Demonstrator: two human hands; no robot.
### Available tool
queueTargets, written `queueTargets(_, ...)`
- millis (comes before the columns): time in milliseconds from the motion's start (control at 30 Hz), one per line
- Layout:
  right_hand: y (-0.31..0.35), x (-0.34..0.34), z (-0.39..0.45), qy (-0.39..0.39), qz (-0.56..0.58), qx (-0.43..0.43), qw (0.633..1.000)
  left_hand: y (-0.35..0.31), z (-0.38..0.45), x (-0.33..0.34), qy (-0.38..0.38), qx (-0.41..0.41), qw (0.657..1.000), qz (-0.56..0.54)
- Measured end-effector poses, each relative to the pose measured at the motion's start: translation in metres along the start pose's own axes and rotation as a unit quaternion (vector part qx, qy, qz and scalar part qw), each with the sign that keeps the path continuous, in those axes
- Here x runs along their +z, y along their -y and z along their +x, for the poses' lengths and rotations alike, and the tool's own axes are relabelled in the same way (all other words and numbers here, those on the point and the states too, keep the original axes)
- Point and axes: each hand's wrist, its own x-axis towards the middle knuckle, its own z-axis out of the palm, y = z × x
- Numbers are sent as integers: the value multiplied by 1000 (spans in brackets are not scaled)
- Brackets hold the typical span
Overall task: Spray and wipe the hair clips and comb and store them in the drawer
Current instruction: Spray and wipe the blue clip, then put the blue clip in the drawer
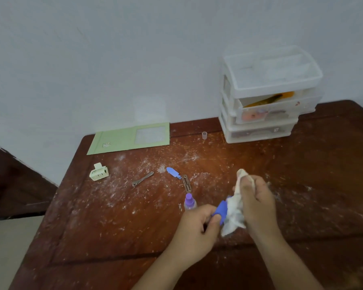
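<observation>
Right now I am watching the left hand [199,223] pinching a blue-violet plastic piece [220,209], which I am taking for the comb or a clip; too little is showing to say which. Its fingers are curled round the near end. The right hand [257,203] is gripping a crumpled white cloth [234,214], fingers wrapped round it, and is pressing the cloth against the far end of the piece, above the wooden table [302,185].

I am judging this as the wiping step on one item. The piece is looking light, stiff and smooth, so once wet it is probably going to be slippery; I would be holding it by one end and wiping along it, then swapping ends. The cloth is soft and is bunching up easily.

Just beyond the left hand, the small spray bottle [190,201] with a purple top is standing upright. Further out, the cream claw clip [99,174], a slim metal clip [142,178], a blue clip [173,172] and a brown snap clip [186,183] are lying on the table, apparently waiting. The flat ones are thin, so I would be lifting them by an edge. The plastic drawer unit [266,97] is standing at the back right, its middle drawer partly open.
</observation>
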Motion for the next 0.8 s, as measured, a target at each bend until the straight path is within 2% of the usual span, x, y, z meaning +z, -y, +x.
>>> queueTargets(67, -8, -22, 23, -8, -77, 3, 997, 3, -4, 1, 9, -65, 997, -38)
queueTargets(100, -13, -33, 33, 31, -154, 0, 988, 5, -6, 2, 8, -94, 994, -58)
queueTargets(133, -21, -42, 42, 84, -243, -7, 966, 7, -7, 3, 8, -112, 991, -76)
queueTargets(200, -45, -50, 50, 175, -396, -27, 901, 9, -6, 9, 30, -136, 985, -106)
queueTargets(267, -73, -51, 52, 215, -476, -53, 851, 10, -1, 17, 49, -169, 977, -124)
queueTargets(300, -84, -50, 52, 216, -493, -68, 840, 10, 2, 20, 47, -182, 974, -123)
queueTargets(400, -104, -50, 56, 178, -507, -98, 838, 9, 15, 25, 20, -179, 979, -98)
queueTargets(467, -104, -49, 57, 157, -466, -114, 863, 3, 28, 25, 8, -179, 979, -94)
queueTargets(533, -97, -51, 63, 116, -404, -165, 892, -4, 43, 24, 0, -178, 979, -99)
queueTargets(600, -84, -57, 77, 64, -368, -212, 903, -12, 62, 23, -22, -154, 983, -97)
queueTargets(667, -63, -62, 99, 0, -342, -266, 901, -22, 86, 22, -46, -117, 990, -71)
queueTargets(800, -21, -72, 160, -134, -319, -365, 864, -46, 146, 21, -78, -44, 996, -5)
